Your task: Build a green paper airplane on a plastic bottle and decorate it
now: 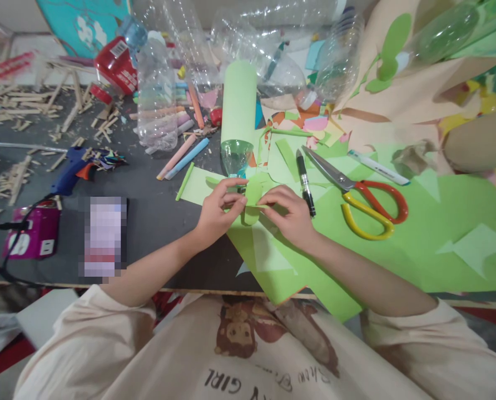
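Observation:
Close to the table's front edge, a small light-green paper cutout (254,190) with rounded lobes is held between both hands. My left hand (219,210) pinches its left side with thumb and fingers. On the other side, my right hand (288,214) grips the right edge between thumb and forefinger. Just beyond them lies a plastic bottle (236,155) wrapped in pale green paper, its clear neck toward me. A pale green paper strip (196,186) lies left of the bottle neck. To the right of my right hand is a black pen (305,183).
Scissors (352,189) with red and yellow handles lie open on green paper sheets (431,239) at right. A blue glue gun (69,169), a phone (103,236) and a purple box (34,233) are at left. Clear bottles (154,94), wood sticks and paper scraps crowd the back.

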Available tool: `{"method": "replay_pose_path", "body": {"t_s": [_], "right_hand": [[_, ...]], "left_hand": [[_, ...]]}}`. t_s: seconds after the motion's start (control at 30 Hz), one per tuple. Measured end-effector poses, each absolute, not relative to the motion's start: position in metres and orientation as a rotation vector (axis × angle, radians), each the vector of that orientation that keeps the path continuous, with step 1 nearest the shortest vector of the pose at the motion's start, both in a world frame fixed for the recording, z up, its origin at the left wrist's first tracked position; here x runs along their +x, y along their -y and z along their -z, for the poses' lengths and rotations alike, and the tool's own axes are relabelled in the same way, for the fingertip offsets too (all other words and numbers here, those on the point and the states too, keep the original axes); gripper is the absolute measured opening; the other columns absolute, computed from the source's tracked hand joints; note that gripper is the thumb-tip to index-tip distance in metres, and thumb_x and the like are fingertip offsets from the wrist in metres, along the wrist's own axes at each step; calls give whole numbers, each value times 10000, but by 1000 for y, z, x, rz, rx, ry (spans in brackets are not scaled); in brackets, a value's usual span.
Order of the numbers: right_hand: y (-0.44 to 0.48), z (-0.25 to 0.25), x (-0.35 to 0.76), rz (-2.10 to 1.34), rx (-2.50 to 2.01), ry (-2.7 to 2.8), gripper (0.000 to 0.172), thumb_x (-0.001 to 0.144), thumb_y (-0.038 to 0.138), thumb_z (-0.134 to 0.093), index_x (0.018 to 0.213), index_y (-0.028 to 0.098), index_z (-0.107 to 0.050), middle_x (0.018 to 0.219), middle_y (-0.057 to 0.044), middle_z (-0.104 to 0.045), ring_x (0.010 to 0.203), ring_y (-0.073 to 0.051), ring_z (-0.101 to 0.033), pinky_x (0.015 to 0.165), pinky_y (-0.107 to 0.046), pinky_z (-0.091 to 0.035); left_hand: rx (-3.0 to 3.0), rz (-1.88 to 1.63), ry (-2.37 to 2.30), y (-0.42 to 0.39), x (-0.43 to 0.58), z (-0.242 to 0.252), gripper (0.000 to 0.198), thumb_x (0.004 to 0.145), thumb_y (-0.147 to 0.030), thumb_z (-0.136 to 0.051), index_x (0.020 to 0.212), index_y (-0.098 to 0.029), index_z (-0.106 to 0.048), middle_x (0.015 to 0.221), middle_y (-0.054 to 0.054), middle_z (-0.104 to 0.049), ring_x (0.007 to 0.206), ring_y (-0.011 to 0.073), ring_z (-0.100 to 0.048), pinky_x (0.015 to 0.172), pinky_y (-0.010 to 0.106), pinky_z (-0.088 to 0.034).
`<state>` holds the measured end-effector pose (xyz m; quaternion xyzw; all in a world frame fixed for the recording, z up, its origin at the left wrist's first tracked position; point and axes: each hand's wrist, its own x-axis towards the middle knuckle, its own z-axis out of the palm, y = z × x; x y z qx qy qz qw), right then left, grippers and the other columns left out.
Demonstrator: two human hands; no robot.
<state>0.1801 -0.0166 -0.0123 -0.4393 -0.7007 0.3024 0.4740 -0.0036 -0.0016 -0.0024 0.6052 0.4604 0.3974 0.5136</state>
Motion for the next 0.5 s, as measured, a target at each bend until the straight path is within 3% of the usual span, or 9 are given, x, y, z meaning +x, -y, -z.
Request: {"method": "replay_pose_path", "body": {"t_s": [0.33, 0.5], "right_hand": [[15, 11, 181, -763, -1024, 1807, 137, 874, 151, -602, 797, 253, -652, 743, 2, -652, 742, -179, -605, 664, -338, -486], [16, 12, 179, -812, -1045, 1714, 141, 856, 124, -606, 787, 242, -643, 734, 4, -631, 732, -167, -592, 652, -319, -481]], "left_hand": [[1513, -963, -1138, 1, -4, -3, 243, 842, -312, -642, 1059, -205, -622, 679, -24, -694, 634, 107, -655, 644, 198, -529], [1529, -957, -1110, 1, -5, 4, 280, 883, -418, -617, 1078, -224, -567, 672, -32, -680, 610, 114, -655, 623, 214, -530]]}}
